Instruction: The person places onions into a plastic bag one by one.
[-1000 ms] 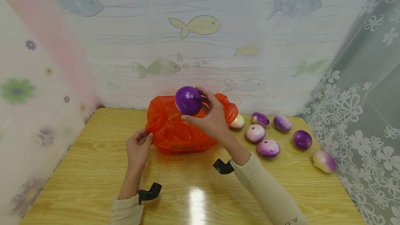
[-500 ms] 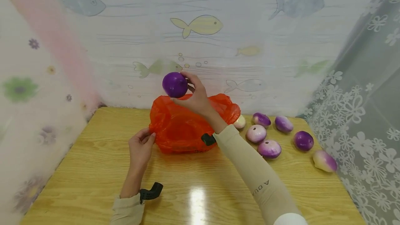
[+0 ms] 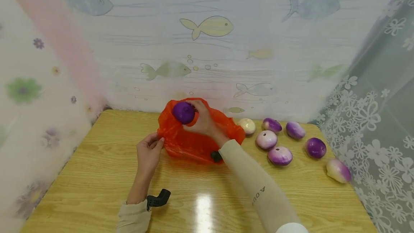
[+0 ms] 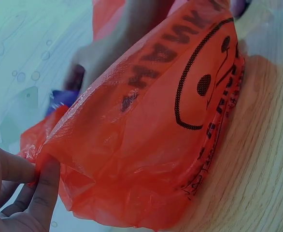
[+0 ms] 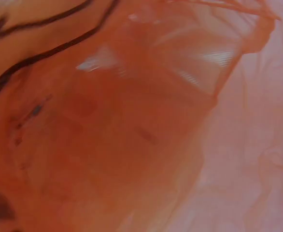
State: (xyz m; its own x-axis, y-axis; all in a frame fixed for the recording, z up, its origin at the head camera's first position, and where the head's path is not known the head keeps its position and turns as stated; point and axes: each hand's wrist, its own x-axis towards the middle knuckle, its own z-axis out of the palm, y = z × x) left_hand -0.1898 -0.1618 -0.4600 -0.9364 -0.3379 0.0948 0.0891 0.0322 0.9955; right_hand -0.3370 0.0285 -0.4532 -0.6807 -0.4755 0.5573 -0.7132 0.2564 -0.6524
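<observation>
Below printed fish (image 3: 216, 26), a table (image 3: 181, 204) bears a bag (image 3: 187, 143).

Wooden table (image 3: 97, 175), fish-print backdrop (image 3: 213, 51), white-flowered curtain (image 3: 385, 125)

One purple vegetable (image 3: 183, 113) is being held, and seven loose vegetables (image 3: 280, 155) are lying on one counter (image 3: 97, 175), making eight vegetables in all. One red bag (image 3: 194, 143) is resting there too. One left grip (image 3: 149, 152) and one right grip (image 3: 202, 120) are showing, and two black wrist pieces (image 3: 158, 199) are jutting out.
</observation>
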